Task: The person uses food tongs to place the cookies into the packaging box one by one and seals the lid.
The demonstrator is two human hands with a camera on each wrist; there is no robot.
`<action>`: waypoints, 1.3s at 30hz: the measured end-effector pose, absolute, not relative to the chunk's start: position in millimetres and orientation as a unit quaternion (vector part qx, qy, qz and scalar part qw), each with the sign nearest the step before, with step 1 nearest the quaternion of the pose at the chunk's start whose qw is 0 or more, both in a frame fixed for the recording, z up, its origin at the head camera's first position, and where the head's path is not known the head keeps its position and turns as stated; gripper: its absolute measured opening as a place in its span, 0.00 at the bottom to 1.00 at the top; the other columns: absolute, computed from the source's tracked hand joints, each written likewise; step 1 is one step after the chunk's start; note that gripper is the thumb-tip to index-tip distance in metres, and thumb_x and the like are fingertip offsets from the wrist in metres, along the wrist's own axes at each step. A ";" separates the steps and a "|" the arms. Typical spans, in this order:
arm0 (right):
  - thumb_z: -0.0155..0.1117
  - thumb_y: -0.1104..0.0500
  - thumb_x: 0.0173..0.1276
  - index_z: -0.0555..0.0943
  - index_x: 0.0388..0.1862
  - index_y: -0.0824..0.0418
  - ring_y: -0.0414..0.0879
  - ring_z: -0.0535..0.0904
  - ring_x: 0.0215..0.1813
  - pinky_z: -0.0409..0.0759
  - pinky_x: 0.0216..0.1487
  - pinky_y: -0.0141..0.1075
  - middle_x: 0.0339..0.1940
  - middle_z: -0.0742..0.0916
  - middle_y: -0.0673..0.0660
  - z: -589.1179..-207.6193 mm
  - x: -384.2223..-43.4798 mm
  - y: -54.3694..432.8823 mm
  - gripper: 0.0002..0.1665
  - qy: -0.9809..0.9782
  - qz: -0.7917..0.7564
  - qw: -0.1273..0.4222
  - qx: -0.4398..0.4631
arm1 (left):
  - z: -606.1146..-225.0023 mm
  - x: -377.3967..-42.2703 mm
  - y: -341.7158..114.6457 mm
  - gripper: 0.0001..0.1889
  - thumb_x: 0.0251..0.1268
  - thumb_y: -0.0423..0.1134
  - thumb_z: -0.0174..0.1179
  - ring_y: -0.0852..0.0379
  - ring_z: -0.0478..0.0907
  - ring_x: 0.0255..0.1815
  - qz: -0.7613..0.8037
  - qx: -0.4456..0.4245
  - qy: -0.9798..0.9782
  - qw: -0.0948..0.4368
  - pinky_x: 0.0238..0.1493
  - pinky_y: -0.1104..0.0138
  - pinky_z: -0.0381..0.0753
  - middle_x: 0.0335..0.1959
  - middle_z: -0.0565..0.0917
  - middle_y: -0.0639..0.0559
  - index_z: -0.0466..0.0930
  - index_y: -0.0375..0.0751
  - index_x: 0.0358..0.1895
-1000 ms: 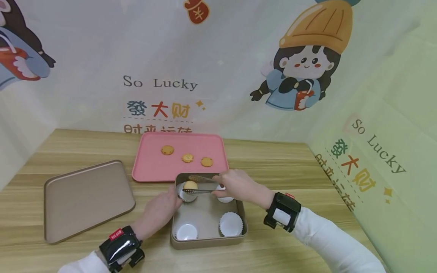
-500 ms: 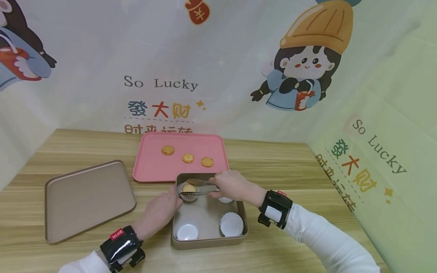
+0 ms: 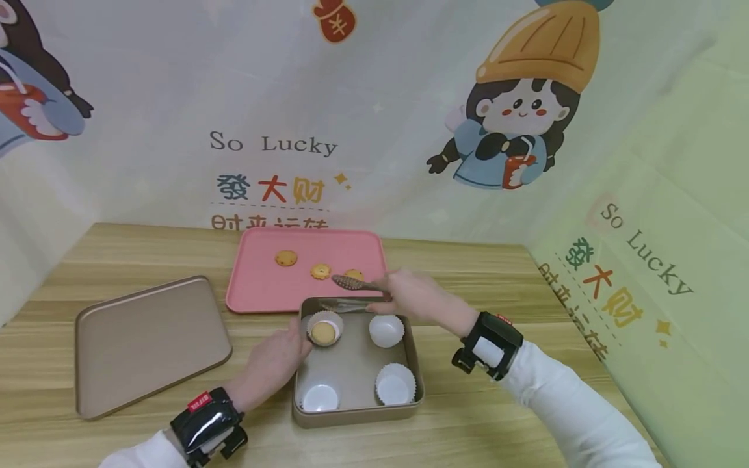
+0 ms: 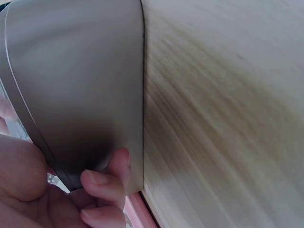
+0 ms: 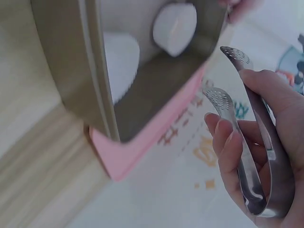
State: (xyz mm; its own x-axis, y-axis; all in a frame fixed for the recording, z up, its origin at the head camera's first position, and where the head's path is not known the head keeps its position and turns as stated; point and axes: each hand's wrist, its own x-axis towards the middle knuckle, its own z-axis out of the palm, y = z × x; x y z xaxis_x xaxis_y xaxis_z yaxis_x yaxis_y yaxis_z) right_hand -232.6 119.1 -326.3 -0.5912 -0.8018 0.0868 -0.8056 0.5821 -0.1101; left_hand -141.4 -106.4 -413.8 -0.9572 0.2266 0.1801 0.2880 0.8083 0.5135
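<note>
My right hand [image 3: 417,296] grips metal tongs [image 3: 357,284] with perforated tips; in the right wrist view the tongs' arms [image 5: 257,107] are spread, with nothing between them. They hover over the far edge of a deep brown baking tin [image 3: 359,416]. A round cookie [image 3: 323,333] lies in the far-left white paper cup [image 3: 329,316] inside the tin. The far-right cup [image 3: 386,331], near-right cup [image 3: 396,383] and near-left cup [image 3: 320,398] hold nothing visible. My left hand [image 3: 277,356] holds the tin's left side near the far corner, its fingers [image 4: 102,187] curled against the outer wall.
Behind the tin, a pink tray [image 3: 257,292] carries a plain cookie [image 3: 286,258], a scalloped cookie [image 3: 320,271] and a cookie [image 3: 354,274] partly hidden by the tongs. A flat brown tray [image 3: 152,344] lies left on the wooden table [image 3: 486,286]. A printed cloth hangs behind.
The tongs were around the cookie at the far-left cup; they have let it go and moved up and right toward the pink tray. The cookie now rests in the cup. The left hand stays put.
</note>
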 end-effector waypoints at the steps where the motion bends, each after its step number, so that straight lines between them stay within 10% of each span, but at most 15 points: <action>1: 0.66 0.53 0.57 0.81 0.36 0.61 0.35 0.66 0.17 0.61 0.14 0.27 0.16 0.74 0.46 -322.4 -237.4 121.1 0.13 -0.894 0.078 0.007 0.441 | -413.6 -141.7 -106.6 0.08 0.63 0.32 0.51 0.60 0.60 0.10 -0.280 -0.133 -0.949 0.053 0.09 0.68 0.61 0.11 0.63 0.54 0.62 0.31 0.37; 8: 0.65 0.51 0.58 0.81 0.46 0.63 0.37 0.67 0.17 0.62 0.16 0.29 0.26 0.84 0.54 -318.4 -272.0 127.3 0.21 -0.921 0.052 -0.021 0.385 | -412.2 -140.0 -107.4 0.08 0.63 0.32 0.51 0.60 0.59 0.10 -0.280 -0.142 -0.948 0.056 0.09 0.68 0.60 0.11 0.62 0.54 0.61 0.32 0.37; 27: 0.66 0.47 0.56 0.70 0.13 0.57 0.38 0.62 0.15 0.59 0.16 0.30 0.11 0.69 0.47 -353.8 -313.0 113.0 0.22 -0.954 0.011 -0.090 0.284 | -416.3 -139.3 -106.7 0.09 0.63 0.33 0.52 0.59 0.61 0.10 -0.253 -0.156 -0.951 0.087 0.07 0.69 0.61 0.11 0.62 0.54 0.61 0.33 0.34; 39: 0.67 0.52 0.55 0.78 0.21 0.59 0.39 0.67 0.19 0.64 0.19 0.31 0.15 0.76 0.47 -353.7 -317.4 108.9 0.13 -0.951 0.009 -0.090 0.296 | -417.3 -140.2 -108.2 0.09 0.62 0.31 0.52 0.59 0.61 0.11 -0.251 -0.165 -0.949 0.093 0.08 0.69 0.61 0.12 0.62 0.54 0.62 0.31 0.36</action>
